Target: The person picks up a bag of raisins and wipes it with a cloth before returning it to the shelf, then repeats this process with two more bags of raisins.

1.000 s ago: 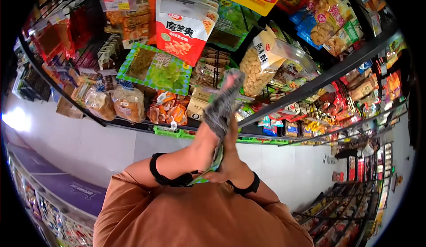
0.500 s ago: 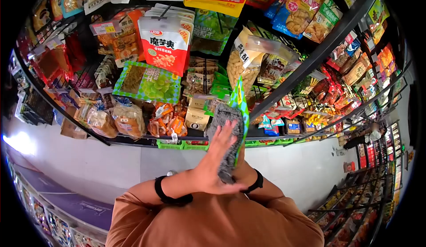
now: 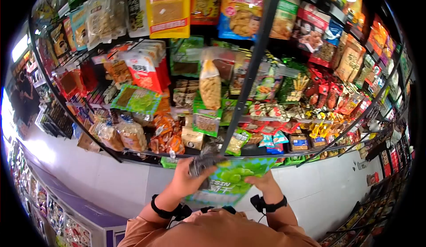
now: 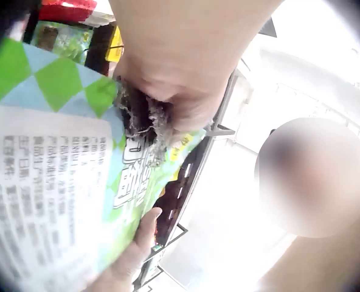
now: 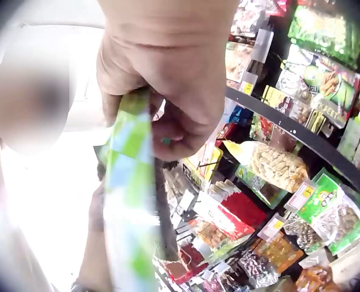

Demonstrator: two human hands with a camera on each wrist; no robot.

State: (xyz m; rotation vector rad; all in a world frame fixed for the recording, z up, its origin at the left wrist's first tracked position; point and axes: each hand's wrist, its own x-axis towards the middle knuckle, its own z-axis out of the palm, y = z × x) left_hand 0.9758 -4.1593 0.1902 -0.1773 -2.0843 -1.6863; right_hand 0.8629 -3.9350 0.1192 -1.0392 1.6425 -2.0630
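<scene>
In the head view, my left hand (image 3: 186,178) grips a bunched grey fluffy cloth (image 3: 202,163) at the left edge of a green and blue raisin bag (image 3: 237,176). My right hand (image 3: 265,182) pinches the bag's right edge, thumb lying on its printed front. The bag is held tilted, low before my chest. White back-label print on the bag (image 4: 46,182) faces the left wrist view, where the grey cloth (image 4: 145,118) sticks out under my curled fingers. From the right wrist, the bag (image 5: 130,201) appears nearly edge-on beneath my right hand (image 5: 168,91).
A black-framed rack with hanging snack packets stands ahead. Another raisin bag (image 3: 136,99) sticks out at its left, below red and white packets (image 3: 144,69). A black post (image 3: 253,63) rises close beyond my hands. Bagged bread (image 3: 132,134) sits on the lower shelf, above pale floor (image 3: 146,180).
The raisin bag has turned from edge-on to showing its front. My left hand went from pressing the cloth flat with straight fingers to gripping it bunched. My hands have spread apart.
</scene>
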